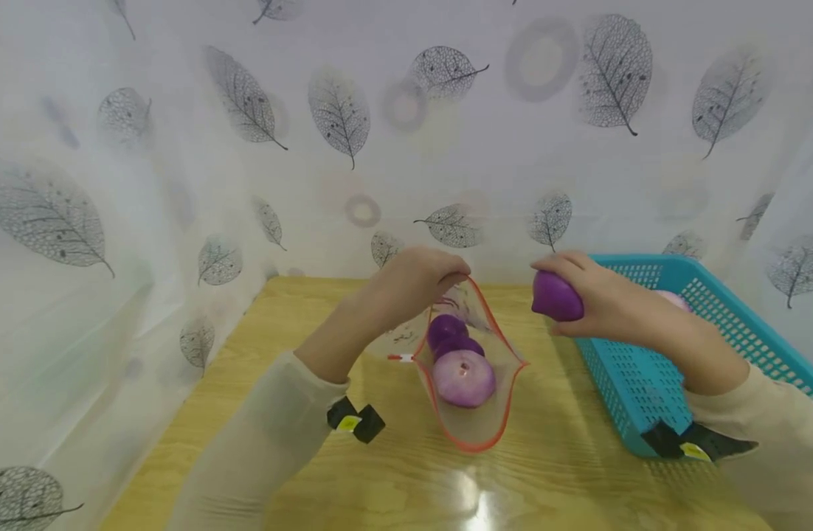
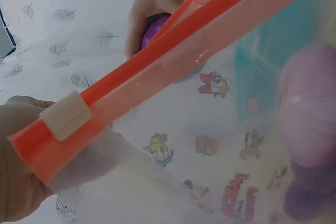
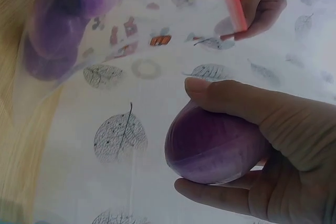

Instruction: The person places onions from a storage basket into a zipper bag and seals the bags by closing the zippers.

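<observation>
A clear zip bag (image 1: 476, 447) with an orange-red rim and printed cartoon figures gapes open on the table. Inside it lie a pale purple onion (image 1: 464, 380) and two darker purple round ones (image 1: 448, 330). My left hand (image 1: 413, 280) pinches the far end of the rim, close to the white slider (image 2: 65, 115) in the left wrist view. Held between the thumb and fingers of my right hand (image 1: 599, 291) is a smooth, dark purple onion (image 1: 556, 296), its tip pointing left. That hand is raised right of the bag, beside the basket, apart from the bag.
On the right stands a blue-green perforated plastic basket (image 1: 609, 380), with a pale purple round thing (image 1: 673, 299) partly hidden behind my right forearm. The wooden table (image 1: 353, 479) meets a white leaf-print curtain (image 1: 393, 184) at its back and left.
</observation>
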The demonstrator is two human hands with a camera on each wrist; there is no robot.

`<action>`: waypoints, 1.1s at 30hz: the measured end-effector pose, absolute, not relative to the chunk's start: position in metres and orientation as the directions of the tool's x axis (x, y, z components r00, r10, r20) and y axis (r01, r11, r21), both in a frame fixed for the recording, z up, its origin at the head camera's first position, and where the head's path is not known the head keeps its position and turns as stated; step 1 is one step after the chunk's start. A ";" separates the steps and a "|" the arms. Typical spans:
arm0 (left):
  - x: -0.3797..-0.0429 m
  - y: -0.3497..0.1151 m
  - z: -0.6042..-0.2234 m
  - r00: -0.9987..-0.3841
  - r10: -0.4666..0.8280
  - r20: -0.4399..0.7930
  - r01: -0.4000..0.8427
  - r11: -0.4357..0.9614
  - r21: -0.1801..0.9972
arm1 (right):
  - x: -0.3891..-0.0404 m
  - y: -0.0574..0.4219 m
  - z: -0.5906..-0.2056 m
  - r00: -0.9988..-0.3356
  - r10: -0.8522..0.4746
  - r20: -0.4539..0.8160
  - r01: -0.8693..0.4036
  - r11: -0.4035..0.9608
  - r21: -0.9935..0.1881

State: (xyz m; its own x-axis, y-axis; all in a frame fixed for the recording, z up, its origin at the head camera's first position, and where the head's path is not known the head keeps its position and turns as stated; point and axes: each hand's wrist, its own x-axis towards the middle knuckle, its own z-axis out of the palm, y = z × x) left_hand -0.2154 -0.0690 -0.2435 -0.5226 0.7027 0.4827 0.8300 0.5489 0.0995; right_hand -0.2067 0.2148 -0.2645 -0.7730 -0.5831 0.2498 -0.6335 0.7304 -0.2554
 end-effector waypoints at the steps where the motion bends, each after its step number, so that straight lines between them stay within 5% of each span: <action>1: -0.215 -0.068 -0.242 -0.536 0.701 0.471 0.823 0.558 0.106 | -0.205 0.213 -0.263 -0.767 -0.585 0.262 -0.640 0.724 -0.257; 12: -0.213 -0.071 -0.235 -0.593 0.689 0.416 0.793 0.589 0.155 | -0.183 0.186 -0.255 -0.677 -0.609 0.413 -0.724 0.652 -0.226; 22: -0.212 -0.071 -0.230 -0.570 0.685 0.455 0.807 0.571 0.152 | -0.172 0.169 -0.250 -0.470 -0.663 0.583 -0.862 0.485 -0.143; 33: -0.213 -0.075 -0.231 -0.572 0.677 0.463 0.806 0.568 0.165 | -0.155 0.141 -0.238 -0.318 -0.684 0.657 -0.936 0.336 -0.103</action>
